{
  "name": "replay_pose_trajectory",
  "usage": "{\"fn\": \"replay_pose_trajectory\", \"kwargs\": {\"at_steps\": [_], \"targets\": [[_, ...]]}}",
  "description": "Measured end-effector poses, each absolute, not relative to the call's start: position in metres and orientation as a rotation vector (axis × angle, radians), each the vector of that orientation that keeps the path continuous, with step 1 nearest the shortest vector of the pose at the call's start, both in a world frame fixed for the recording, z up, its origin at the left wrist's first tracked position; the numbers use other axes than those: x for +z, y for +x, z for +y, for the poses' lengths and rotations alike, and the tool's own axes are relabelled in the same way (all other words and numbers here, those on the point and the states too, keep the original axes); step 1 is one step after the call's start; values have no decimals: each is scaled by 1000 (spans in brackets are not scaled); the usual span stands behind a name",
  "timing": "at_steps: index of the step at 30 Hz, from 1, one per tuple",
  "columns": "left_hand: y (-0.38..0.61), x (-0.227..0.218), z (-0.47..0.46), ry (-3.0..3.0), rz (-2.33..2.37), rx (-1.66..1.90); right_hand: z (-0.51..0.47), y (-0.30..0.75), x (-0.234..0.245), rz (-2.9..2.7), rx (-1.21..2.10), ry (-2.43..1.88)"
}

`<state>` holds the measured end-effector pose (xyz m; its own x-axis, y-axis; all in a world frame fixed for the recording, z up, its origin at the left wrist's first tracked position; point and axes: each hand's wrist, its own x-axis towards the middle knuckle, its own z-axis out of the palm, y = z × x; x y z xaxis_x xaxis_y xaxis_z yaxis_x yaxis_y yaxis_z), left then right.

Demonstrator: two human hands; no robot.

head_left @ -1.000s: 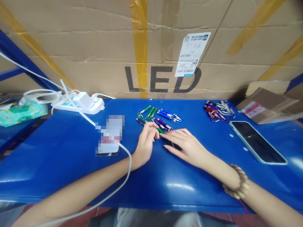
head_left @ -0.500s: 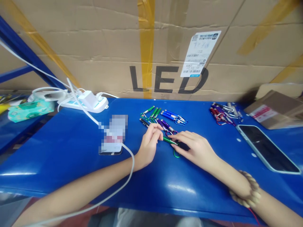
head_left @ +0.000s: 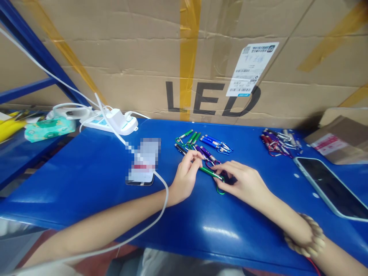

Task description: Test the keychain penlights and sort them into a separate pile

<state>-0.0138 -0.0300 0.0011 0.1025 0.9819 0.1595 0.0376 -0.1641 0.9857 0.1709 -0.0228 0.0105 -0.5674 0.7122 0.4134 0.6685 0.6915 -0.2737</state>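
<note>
A slim green keychain flashlight (head_left: 210, 172) with a green carabiner clip (head_left: 220, 190) is between my hands, low over the table. The fingers of my left hand (head_left: 188, 172) are curled and pinched at its left end, covering the tip. My right hand (head_left: 240, 178) grips the clip end between thumb and fingers. Just behind my hands lie purple keychain flashlights (head_left: 207, 153) and a black one (head_left: 180, 149), partly hidden by my left hand. Farther back are green keychain flashlights (head_left: 193, 140) and a group of blue ones (head_left: 214, 142).
A mixed pile of keychain flashlights (head_left: 278, 142) lies at the back right, near a small carton (head_left: 340, 140) and a phone (head_left: 330, 186). To the left are another phone (head_left: 143, 161), a white cable (head_left: 163, 207) crossing my left forearm, and a power strip (head_left: 129, 126). A large cardboard box (head_left: 138, 57) stands behind.
The view has swung slightly left, so everything sits farther right in the picture. Both hands stay at the green flashlight, and a little more of its body shows between them.
</note>
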Motion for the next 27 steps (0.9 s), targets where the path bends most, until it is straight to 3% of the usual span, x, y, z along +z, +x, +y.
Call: {"fn": "replay_pose_trajectory", "kwargs": {"at_steps": [27], "targets": [[-14,-3,-28,1524,1127,1215,-22,169,8,-2419,314,-1175]]}}
